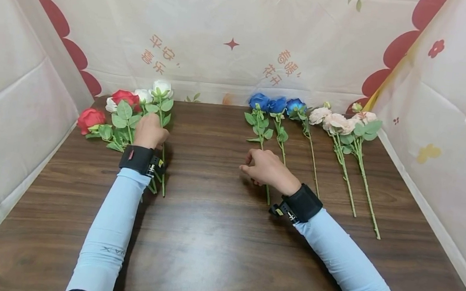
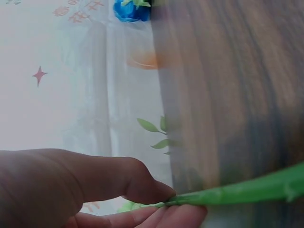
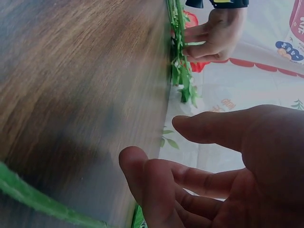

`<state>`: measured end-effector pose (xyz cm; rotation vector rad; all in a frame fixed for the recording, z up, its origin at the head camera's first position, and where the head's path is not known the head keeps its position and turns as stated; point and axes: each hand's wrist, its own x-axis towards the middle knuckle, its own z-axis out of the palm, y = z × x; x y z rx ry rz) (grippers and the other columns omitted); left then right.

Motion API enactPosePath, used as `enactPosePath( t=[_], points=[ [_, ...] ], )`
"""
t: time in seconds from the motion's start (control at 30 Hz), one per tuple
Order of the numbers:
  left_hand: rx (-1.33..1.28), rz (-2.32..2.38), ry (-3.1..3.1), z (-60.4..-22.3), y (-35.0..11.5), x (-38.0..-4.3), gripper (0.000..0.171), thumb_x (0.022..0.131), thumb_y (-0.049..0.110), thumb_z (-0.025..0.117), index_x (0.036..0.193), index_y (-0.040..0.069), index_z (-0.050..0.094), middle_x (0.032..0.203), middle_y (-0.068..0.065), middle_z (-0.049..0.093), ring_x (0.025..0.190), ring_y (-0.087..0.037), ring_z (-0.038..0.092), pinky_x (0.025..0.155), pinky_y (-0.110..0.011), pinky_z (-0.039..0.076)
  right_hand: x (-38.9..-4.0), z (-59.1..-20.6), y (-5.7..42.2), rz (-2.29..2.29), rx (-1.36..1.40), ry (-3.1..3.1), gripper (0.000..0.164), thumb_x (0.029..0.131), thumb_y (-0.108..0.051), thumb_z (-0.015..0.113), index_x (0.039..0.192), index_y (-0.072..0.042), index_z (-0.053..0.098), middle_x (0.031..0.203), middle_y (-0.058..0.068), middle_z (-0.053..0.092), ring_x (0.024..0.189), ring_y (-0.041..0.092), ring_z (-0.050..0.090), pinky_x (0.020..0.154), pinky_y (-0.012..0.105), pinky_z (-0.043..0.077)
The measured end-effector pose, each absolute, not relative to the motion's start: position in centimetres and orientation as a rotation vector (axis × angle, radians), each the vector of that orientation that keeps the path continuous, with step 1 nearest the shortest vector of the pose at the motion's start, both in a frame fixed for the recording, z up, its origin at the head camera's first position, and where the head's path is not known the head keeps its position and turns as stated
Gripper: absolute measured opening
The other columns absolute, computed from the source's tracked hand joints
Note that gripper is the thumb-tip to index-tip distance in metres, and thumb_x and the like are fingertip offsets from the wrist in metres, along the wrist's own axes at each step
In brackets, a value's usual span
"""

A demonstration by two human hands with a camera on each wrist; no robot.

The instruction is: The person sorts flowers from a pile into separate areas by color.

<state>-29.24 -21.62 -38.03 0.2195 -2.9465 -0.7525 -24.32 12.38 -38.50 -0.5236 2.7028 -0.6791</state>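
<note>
At the left, my left hand [image 1: 149, 131] is over a group of red and white roses. In the left wrist view its thumb and fingers pinch a green stem [image 2: 247, 190]; the head view shows the nearest bloom, a white rose [image 1: 162, 88], just beyond the hand. My right hand [image 1: 268, 168] hovers by the stem of the leftmost blue rose [image 1: 259, 101]. Thumb and fingertips stand apart with nothing between them in the right wrist view, and a green stem [image 3: 42, 203] lies beside the hand on the table.
Two more blue roses [image 1: 277, 105] lie right of the first. Farther right are pale pink roses [image 1: 336, 122] with long stems. Red roses [image 1: 91, 119] lie at the far left of the brown table [image 1: 200, 235]. Printed cloth walls [image 1: 236, 16] stand at the back and both sides.
</note>
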Motion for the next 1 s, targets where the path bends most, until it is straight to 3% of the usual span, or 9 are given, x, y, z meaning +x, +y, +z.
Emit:
enactPosePath(
  t=[0.23,0.47,0.63,1.0],
  points=[
    [0.227,-0.779,-2.936,-36.9,-21.4,-28.7,0.029,0.085,0.01,0.064,0.057,0.007,0.06,0.048,-0.006,0.063,0.043,-0.02,0.065,0.072,-0.038,0.054,-24.3,-38.6,12.3,-0.675,-0.515,2.704,0.024,0.103,-0.031,0.065,0.108,-0.009,0.063,0.063,0.008,0.068,0.052,0.018,0.065,0.052,0.028,0.051],
    [0.228,-0.773,-2.895,-35.8,-21.1,-28.3,0.03,0.086,0.015,0.07,0.059,0.007,0.061,0.05,-0.007,0.066,0.055,-0.028,0.07,0.065,-0.036,0.049,-24.4,-38.6,12.2,-0.672,-0.508,2.705,0.023,0.103,-0.031,0.065,0.107,-0.009,0.063,0.063,0.008,0.068,0.052,0.017,0.065,0.052,0.028,0.051],
    [0.203,-0.769,-2.889,-35.6,-21.0,-28.3,0.04,0.088,0.016,0.07,0.051,0.012,0.055,0.053,-0.009,0.069,0.056,-0.027,0.072,0.066,-0.036,0.048,-24.3,-38.6,12.2,-0.671,-0.511,2.712,0.022,0.103,-0.031,0.065,0.106,-0.009,0.063,0.062,0.007,0.068,0.052,0.018,0.065,0.052,0.028,0.052],
    [0.127,-0.897,-2.948,-35.6,-19.5,-28.5,0.046,0.089,0.013,0.068,0.047,0.016,0.047,0.054,-0.011,0.068,0.062,-0.029,0.077,0.051,-0.027,0.039,-24.3,-38.5,12.2,-0.652,-0.52,2.734,0.023,0.103,-0.032,0.065,0.107,-0.009,0.064,0.059,0.005,0.066,0.05,0.016,0.063,0.052,0.027,0.048]
  ],
)
